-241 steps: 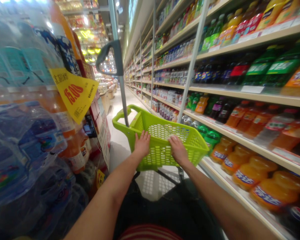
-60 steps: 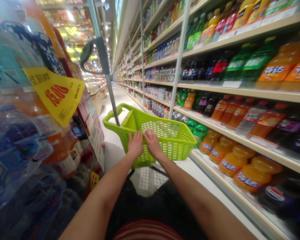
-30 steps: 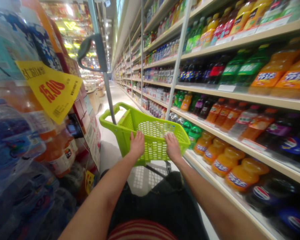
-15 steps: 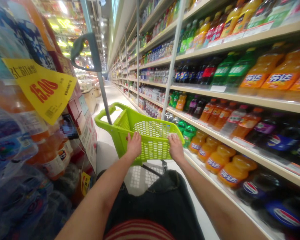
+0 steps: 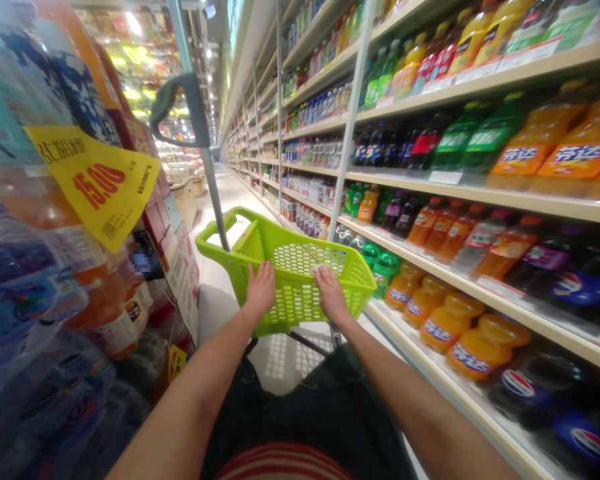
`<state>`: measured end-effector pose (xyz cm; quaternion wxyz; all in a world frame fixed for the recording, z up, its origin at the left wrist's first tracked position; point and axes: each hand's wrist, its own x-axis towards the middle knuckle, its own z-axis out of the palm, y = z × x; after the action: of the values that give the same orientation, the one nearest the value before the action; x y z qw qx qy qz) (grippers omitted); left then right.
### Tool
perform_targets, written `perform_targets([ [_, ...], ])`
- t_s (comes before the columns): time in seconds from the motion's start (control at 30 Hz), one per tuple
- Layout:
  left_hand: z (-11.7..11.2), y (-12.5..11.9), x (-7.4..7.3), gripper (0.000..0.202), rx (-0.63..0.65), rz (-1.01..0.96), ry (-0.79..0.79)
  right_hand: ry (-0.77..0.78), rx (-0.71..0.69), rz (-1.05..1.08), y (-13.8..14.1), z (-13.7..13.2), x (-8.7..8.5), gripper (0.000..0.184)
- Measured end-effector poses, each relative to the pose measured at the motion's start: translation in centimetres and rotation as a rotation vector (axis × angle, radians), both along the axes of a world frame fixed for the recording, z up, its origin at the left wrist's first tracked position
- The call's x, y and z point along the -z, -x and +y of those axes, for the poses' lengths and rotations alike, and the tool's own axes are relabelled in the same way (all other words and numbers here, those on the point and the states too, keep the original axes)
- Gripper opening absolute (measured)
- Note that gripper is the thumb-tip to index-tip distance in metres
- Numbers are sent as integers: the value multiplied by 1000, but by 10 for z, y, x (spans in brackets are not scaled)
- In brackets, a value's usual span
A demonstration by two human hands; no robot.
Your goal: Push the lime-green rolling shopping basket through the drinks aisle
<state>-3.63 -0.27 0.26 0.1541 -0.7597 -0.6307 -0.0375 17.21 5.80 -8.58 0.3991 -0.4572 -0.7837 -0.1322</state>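
Observation:
A lime-green shopping cart basket [image 5: 300, 303] with perforated walls stands in front of my legs. My left hand [image 5: 261, 288] rests on its near side, fingers curled over the top rim. Further right along the same rim is my right hand [image 5: 331, 293]. Its fingertips press a small crumpled white piece [image 5: 323, 269], tissue-like, against the edge; much of it is hidden under the fingers. On the left end of the cart, a grey pole rises to a dark grey loop handle [image 5: 197, 110].
Shelves of drink bottles [image 5: 460, 340] run along the right side, close to the cart. At left, stacked bottle packs carry a yellow price sign [image 5: 103, 183]. Pale aisle floor [image 5: 217, 190] stretches away beyond the cart.
My right hand has slid left along the rim with the white piece, away from the right corner. My left hand stays on the rim. The view has shifted slightly.

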Motion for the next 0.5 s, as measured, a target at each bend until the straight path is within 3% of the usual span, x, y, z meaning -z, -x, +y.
perform_targets([
  [0.1,-1,-2,2,67,-9,-11,2,4,74,16,-22,2,5,54],
  [0.17,-2,-4,4,67,-11,-18,4,-5,92,23,-22,2,6,52],
  [0.4,-6,5,-6,64,20,-8,-8,-41,-84,52,60,-2,-7,53],
  [0.5,-7,17,-12,61,-2,-4,-57,-45,-144,61,78,-3,-12,55],
])
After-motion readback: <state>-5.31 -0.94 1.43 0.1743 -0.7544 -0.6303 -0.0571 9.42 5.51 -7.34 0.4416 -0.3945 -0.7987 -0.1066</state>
